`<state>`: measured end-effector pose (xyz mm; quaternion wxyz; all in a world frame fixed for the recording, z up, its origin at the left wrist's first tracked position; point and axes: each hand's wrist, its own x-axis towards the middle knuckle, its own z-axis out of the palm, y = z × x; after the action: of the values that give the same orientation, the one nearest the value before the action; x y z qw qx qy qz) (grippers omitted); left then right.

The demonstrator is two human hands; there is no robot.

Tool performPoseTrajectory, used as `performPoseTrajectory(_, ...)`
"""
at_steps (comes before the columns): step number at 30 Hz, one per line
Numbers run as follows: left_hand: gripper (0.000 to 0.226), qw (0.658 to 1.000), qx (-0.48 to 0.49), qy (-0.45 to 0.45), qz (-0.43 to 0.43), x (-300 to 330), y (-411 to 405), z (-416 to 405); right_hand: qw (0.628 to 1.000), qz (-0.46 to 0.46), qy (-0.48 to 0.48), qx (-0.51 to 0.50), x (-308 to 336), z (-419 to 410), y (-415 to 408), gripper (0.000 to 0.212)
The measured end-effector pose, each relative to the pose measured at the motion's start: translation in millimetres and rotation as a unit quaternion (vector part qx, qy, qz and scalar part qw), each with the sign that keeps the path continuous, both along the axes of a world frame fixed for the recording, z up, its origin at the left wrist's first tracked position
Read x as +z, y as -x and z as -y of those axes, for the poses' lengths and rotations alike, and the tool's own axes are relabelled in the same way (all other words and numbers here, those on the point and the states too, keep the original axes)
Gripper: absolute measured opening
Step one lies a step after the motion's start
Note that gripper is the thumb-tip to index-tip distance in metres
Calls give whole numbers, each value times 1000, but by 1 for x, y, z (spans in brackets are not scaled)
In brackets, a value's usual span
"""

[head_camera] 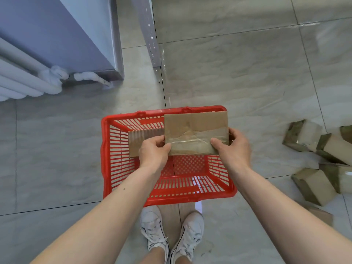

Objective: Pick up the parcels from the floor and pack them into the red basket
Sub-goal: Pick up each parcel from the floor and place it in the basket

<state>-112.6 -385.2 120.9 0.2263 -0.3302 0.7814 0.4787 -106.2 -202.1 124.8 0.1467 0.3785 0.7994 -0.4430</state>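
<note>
I am holding a flat brown cardboard parcel criss-crossed with clear tape (196, 133) above the red slatted plastic basket (114, 164), which sits on the grey tiled floor (238, 73) just ahead of my white trainers (171, 235). My left hand (153, 151) pinches the parcel's near left corner, thumb on top and fingers curled beneath; my right hand (231, 145) grips the near right corner the same way. The parcel hangs over the far right part of the basket, not yet set down.

By my reckoning the job is in its early part. One brown cardboard box (137, 141) already lies inside against the left wall, and most of the basket's bottom is bare. A heap of small brown cardboard boxes (316, 161) waits on the floor, well apart to my right; it runs out of view, so I cannot count them.

To the left stand a white ribbed radiator (21, 80) and a pale blue cabinet (57, 35); a grey perforated metal upright (150, 35) rises beyond the basket. None of them sits between me and the heap.
</note>
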Motion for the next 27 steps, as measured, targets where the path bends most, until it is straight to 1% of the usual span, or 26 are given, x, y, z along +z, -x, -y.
performPoseTrajectory(5, 21, 999, 37, 29, 3, -62, 0, 0, 1000, 6, -18, 10, -56, 4, -1, 53)
performPoseTrajectory(14, 22, 998, 24, 58, 20, -151, 7, 4, 997, 30, -68, 38, -151, 16, 9, 38)
performPoseTrajectory(20, 33, 995, -8, 95, 8, -190, 10, 4, 994, 47, -78, 55, -189, 17, 16, 40)
performPoseTrajectory(25, 23, 988, -66, 134, -35, -202, 10, 5, 994, 51, -80, 59, -212, 20, 19, 49)
performPoseTrajectory(27, 23, 984, -91, 145, -45, -206, 8, 4, 994, 49, -71, 62, -219, 19, 18, 50)
